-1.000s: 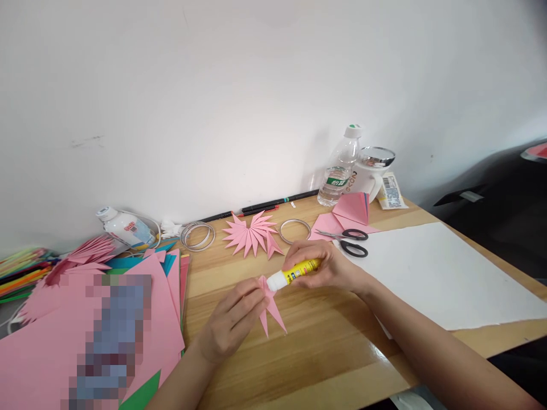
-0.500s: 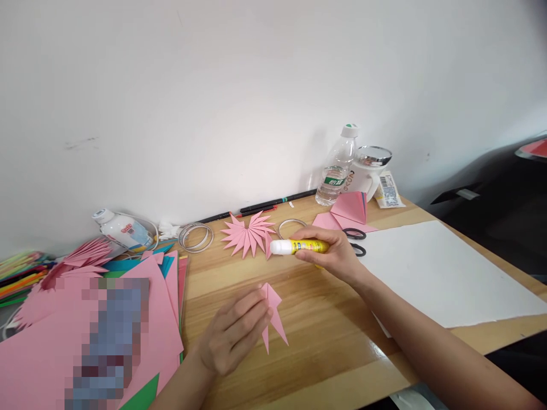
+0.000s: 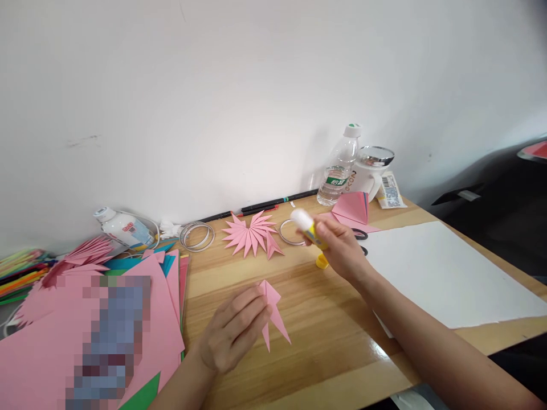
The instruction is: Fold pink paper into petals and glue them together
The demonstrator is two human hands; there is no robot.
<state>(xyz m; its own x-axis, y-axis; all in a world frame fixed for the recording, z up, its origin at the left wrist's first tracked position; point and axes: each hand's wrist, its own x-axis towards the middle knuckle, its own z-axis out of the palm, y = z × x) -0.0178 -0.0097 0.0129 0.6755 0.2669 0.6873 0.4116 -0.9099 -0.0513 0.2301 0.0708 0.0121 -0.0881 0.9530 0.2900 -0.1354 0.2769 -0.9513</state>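
Observation:
My left hand [image 3: 237, 327] pinches a small folded pink paper piece [image 3: 273, 307] with two pointed tips hanging down, above the wooden table [image 3: 325, 336]. In my right hand [image 3: 342, 247] is an uncapped glue stick [image 3: 310, 228], its white end tilted up and to the left. A yellow cap [image 3: 322, 261] sits on the table just below that hand. Behind both hands lies a fan of joined pink folded pieces [image 3: 248, 236], with a separate-looking folded piece [image 3: 272, 246] at its right edge. Scissors [image 3: 361, 234] are partly hidden behind my right hand.
Pink sheets [image 3: 158, 319] and coloured papers pile up on the left, beside a white bottle [image 3: 126, 228]. Tape rings [image 3: 196, 236] lie near the wall. A water bottle [image 3: 339, 165], a mug [image 3: 370, 173] and a large white sheet [image 3: 444, 273] occupy the right.
My right hand has turned the glue stick from lying level to pointing up, shifting slightly right. The yellow cap and the fan's right end now show. My left hand stays nearly still.

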